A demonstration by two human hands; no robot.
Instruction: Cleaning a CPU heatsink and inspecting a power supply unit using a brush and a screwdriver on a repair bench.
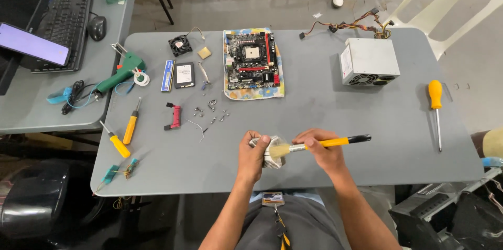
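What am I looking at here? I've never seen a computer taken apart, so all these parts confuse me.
This is one picture from a camera worn on a person's head, looking down at a grey table. The left hand holds a metal cooling block. The right hand holds a yellow-handled brush, its bristles against the block. Farther back lie a circuit board, a grey power supply box, a small fan, loose screws and several screwdrivers, one at the right.

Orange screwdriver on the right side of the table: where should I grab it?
Grip the orange screwdriver by its thick handle at the far end, coming from above. It lies flat on the grey table, thin shaft pointing toward you, with bare surface around it.
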